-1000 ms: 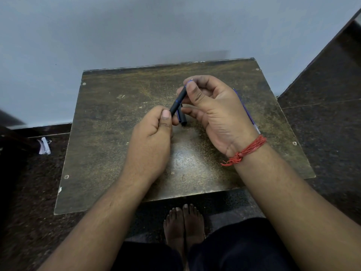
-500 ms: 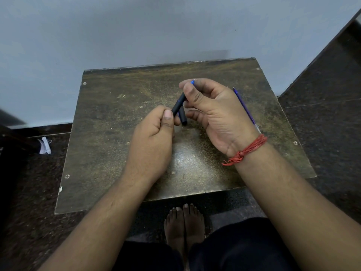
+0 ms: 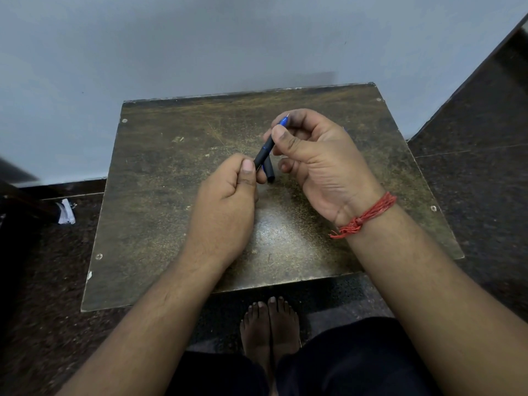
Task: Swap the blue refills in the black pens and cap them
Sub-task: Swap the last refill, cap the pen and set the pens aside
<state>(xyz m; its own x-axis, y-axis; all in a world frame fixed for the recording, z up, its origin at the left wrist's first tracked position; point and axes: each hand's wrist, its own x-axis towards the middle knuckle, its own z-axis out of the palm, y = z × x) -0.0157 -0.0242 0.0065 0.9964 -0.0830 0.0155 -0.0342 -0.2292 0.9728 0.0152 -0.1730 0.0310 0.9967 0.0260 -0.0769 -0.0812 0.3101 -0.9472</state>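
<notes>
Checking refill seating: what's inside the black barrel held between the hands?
A blue refill sticks out of the black barrel's upper end, pinched by the right hand. The left hand covers the lower end; how deep the refill sits cannot be seen.

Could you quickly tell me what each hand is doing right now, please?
Left hand: closed on the lower end of the black pen.
Right hand: closed, pinching the pen's blue tip end, with a black cap tucked in its fingers.

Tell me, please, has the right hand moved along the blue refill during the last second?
Yes. Against the table's far edge, the right hand has slid up and away from the black barrel, baring more of the blue refill between them.
</notes>
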